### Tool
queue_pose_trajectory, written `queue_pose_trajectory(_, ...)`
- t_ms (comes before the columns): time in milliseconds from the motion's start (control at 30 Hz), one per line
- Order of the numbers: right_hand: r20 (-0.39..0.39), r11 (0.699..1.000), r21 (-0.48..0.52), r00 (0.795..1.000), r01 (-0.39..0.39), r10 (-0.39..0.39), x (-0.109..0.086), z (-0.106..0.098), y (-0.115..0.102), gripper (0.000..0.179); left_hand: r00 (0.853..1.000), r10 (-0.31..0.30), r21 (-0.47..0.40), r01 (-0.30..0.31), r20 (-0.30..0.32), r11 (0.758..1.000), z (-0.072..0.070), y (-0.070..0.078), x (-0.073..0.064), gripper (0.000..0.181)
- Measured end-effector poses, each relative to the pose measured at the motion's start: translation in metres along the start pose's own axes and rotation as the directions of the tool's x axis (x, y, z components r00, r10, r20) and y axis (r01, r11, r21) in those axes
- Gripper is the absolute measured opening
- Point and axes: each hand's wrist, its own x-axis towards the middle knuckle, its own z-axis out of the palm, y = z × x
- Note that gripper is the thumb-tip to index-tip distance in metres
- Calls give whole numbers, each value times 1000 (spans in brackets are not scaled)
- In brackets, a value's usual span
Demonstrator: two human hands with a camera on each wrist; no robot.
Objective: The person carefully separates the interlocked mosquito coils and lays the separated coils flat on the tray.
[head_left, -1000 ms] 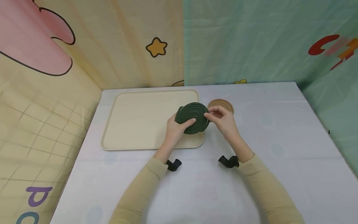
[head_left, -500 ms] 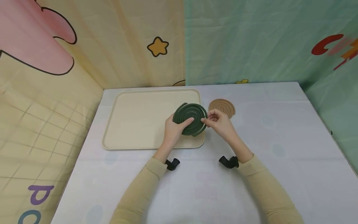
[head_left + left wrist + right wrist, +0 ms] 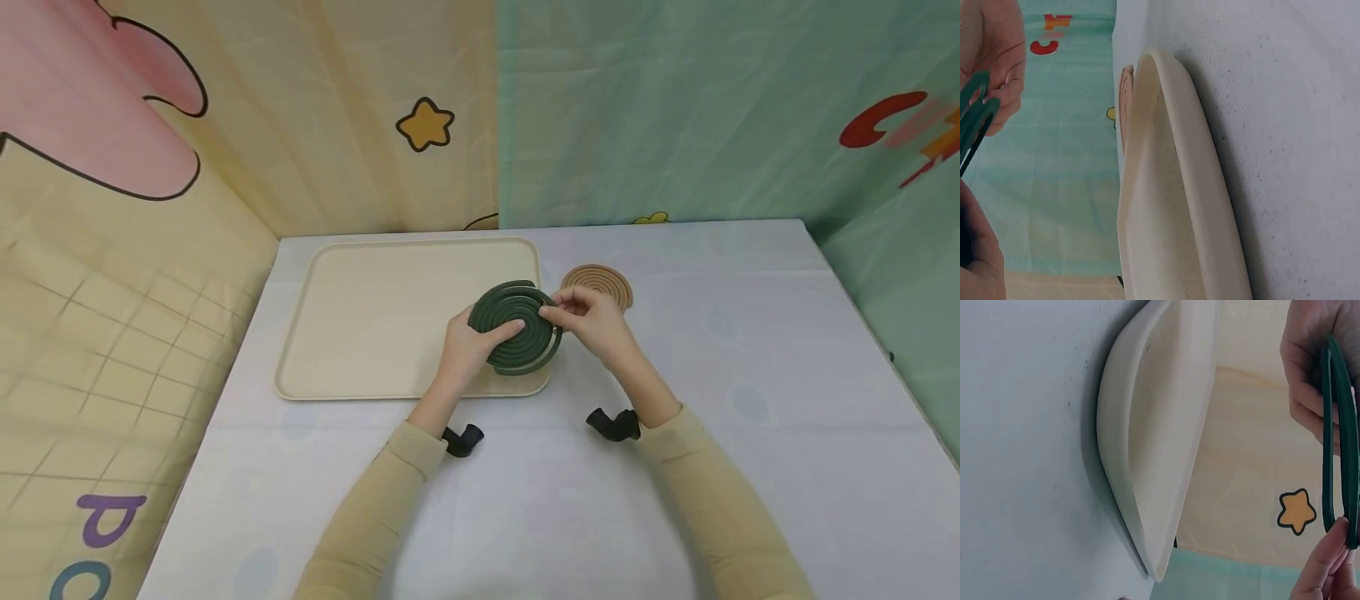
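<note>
Hanging behind and at both sides, printed cloth encloses a white tabletop. Toward the far left lies a cream tray with a low raised rim. Two sleeved forearms reach in from the near edge, a black fitting at each wrist.

Hands: both on one object. Left hand grips a green coil from its left side, thumb laid over the face near the centre, fingers behind and mostly hidden. Right hand pinches the rim at the right.

Coil's place: raised above the near right corner of the tray, touching neither tray nor tabletop. A brown coil lies flat just beyond the tray's right edge, partly covered by the right hand in the head view.

Smallest detail: an outer strand of the green coil stands apart from the inner turns; where it joins them, cannot tell.

Handling, by judgement: probably light, stiff and brittle, dry rather than slippery. Thin turns may snap if bent. Best hold: flat support across several inner turns, plus a gentle pinch on the strand.
</note>
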Motion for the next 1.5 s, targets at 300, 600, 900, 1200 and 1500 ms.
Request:
queue_pose_trajectory(300, 43, 970, 239, 998, -47, 38, -3, 14, 7, 26, 995, -55, -122, 44, -88, 992, -4, -2, -5, 49)
queue_pose_trajectory(600, 36, 998, 55, 999, -15, 13, -5, 14, 2, 28, 1000, -5, 46, 4, 11, 999, -9, -4, -2, 51)
queue_pose_trajectory(900, 10, 980, 194, 999, -36, 35, -6, 19, 7, 28, 992, -127, -119, 128, 23, 985, -7, -6, -3, 52)
queue_pose_trajectory(1200, -6, 991, 132, 1000, -14, 15, -8, 23, 13, 28, 998, -42, 8, 42, 52, 999, -9, -12, -5, 43)
queue_pose_trajectory(1500, 46, 951, -271, 989, 147, -140, -6, 15, 4, 26, 957, -71, 260, -5, 281, 966, -14, -10, 0, 40)
